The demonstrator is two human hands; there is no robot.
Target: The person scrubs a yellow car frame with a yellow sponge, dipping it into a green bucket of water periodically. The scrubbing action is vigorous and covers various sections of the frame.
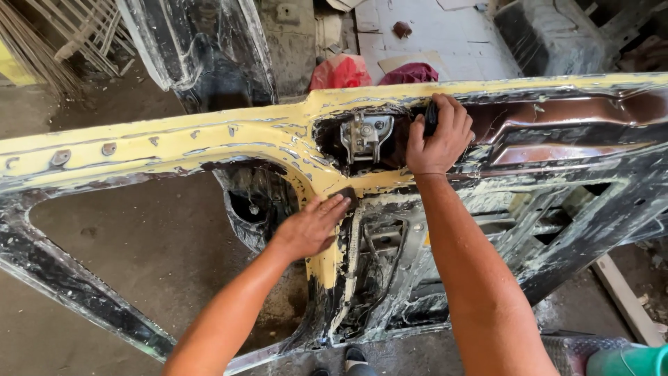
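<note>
Spanning almost the whole view, a car door shell (209, 143) is seen lying flat, its upper band coated in yellow filler and its lower frame dark and scraped. A metal latch (365, 136) is set in a recess of the shell, just left of the right hand's grip. Beneath the door's open window frame, bare concrete floor (139, 244) is visible to the left of the left hand. Beyond the shell, above both hands, a dark body panel (209, 56) is propped up, and a red cloth (341, 72) and a maroon cloth (410, 72) are lying on pale tiles. A green container (630, 362) is cut off at the lower right corner, well apart from both hands.

The right hand (438, 136) is laid over the upper edge of the shell, its grip clenched around a small dark object (431, 117), of which only a sliver is shown between the fingers; its kind cannot be told. The left hand (313, 226) is pressed palm-down on the yellow pillar below the latch, fingers extended and bearing on a small dark sanding piece (348, 197) under the fingertips. The piece is thus held against the filler, below and left of the right hand's grip.
</note>
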